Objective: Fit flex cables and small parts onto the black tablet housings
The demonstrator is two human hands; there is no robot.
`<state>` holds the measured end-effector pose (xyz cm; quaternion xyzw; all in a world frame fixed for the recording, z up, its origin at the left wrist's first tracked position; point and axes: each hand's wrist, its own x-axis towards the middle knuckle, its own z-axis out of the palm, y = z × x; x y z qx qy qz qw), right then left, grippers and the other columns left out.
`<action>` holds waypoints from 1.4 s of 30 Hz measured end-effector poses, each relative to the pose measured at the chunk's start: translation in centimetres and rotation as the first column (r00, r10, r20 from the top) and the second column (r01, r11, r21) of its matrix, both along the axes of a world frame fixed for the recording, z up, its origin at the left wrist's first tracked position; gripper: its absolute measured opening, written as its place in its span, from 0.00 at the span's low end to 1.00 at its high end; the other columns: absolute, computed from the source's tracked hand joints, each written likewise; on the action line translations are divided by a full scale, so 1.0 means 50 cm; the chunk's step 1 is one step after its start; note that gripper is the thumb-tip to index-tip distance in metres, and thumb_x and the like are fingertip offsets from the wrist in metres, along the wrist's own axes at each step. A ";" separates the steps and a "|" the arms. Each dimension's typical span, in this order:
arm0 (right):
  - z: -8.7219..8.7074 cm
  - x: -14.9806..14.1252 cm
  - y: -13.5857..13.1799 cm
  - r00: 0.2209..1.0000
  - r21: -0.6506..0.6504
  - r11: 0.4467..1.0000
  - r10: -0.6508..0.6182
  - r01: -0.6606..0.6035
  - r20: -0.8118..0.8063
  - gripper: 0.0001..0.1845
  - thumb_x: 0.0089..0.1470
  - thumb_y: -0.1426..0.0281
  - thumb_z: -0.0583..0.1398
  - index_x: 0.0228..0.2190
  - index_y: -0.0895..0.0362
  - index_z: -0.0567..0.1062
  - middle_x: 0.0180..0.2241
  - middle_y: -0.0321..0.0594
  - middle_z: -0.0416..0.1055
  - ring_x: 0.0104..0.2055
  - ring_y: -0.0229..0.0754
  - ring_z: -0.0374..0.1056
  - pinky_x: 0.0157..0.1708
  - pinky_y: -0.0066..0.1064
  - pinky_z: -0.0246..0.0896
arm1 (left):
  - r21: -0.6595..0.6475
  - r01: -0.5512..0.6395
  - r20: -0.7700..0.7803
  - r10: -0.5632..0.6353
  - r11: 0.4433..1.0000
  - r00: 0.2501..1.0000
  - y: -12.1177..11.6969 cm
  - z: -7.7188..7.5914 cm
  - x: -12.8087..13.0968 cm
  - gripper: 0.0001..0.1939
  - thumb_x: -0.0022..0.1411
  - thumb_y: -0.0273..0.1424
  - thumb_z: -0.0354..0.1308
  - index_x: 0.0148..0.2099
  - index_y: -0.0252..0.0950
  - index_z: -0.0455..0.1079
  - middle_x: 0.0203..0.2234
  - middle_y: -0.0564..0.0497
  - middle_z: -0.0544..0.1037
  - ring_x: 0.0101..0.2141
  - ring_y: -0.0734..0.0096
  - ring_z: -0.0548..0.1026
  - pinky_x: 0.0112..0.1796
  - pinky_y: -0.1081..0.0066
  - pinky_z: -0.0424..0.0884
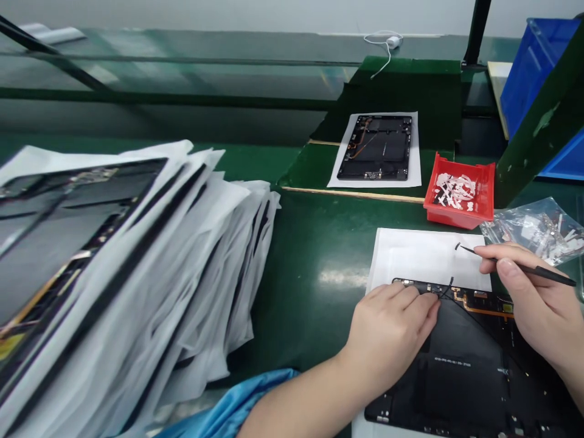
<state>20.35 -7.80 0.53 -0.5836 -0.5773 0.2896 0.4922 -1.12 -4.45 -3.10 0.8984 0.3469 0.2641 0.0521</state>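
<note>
My left hand (395,328) is closed at the top edge of an opened tablet body (465,377), its fingertips pinching a thin black cable (469,313) there. A short dark end of cable sticks up beside the fingers. My right hand (536,298) grips black tweezers (524,266) between thumb and fingers. At the tweezer tip, above a white sheet (410,255), is a tiny dark curved piece (457,246). The tablet body lies on white paper, its inside facing up, with an orange flex strip along the upper edge. My fingers hide part of that edge.
To the left leans a tall stack of similar tablet bodies (82,219) between white sheets (219,243). Further back, another opened tablet (381,149) lies on paper. A red bin (460,216) of small parts, a clear plastic bag (542,228) and a blue crate (531,79) stand right.
</note>
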 end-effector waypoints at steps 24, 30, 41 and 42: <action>-0.013 0.009 0.004 0.993 -0.249 0.964 -0.071 0.093 0.097 0.15 0.60 0.55 0.63 0.35 0.52 0.81 0.32 0.43 0.82 0.36 0.49 0.79 0.33 0.35 0.76 | -0.028 -0.081 0.028 0.082 0.996 0.996 -0.031 0.007 0.002 0.08 0.68 0.28 0.58 0.38 0.35 0.79 0.21 0.54 0.77 0.21 0.69 0.73 0.23 0.66 0.70; -0.005 -0.022 0.002 1.000 -0.366 0.930 0.008 -0.015 -0.023 0.11 0.60 0.58 0.63 0.33 0.52 0.78 0.30 0.39 0.79 0.33 0.45 0.77 0.34 0.32 0.72 | -0.038 -0.083 0.006 0.083 0.996 0.997 -0.031 0.010 -0.002 0.08 0.68 0.27 0.57 0.39 0.35 0.79 0.22 0.53 0.78 0.22 0.69 0.74 0.23 0.66 0.70; -0.011 -0.036 0.008 0.987 -0.409 0.904 0.152 -0.121 0.043 0.09 0.60 0.59 0.63 0.31 0.46 0.82 0.34 0.35 0.78 0.38 0.44 0.74 0.39 0.34 0.68 | -0.053 -0.072 -0.007 0.072 0.996 0.997 -0.031 0.011 -0.001 0.09 0.68 0.28 0.57 0.41 0.35 0.79 0.21 0.54 0.76 0.22 0.67 0.72 0.22 0.64 0.70; -0.011 -0.036 0.008 0.987 -0.413 0.902 0.157 -0.124 0.046 0.09 0.60 0.59 0.63 0.31 0.46 0.82 0.34 0.35 0.78 0.38 0.44 0.73 0.39 0.34 0.68 | -0.054 -0.072 -0.008 0.071 0.996 0.997 -0.030 0.010 -0.002 0.09 0.68 0.28 0.57 0.40 0.35 0.79 0.21 0.55 0.75 0.22 0.68 0.72 0.22 0.64 0.69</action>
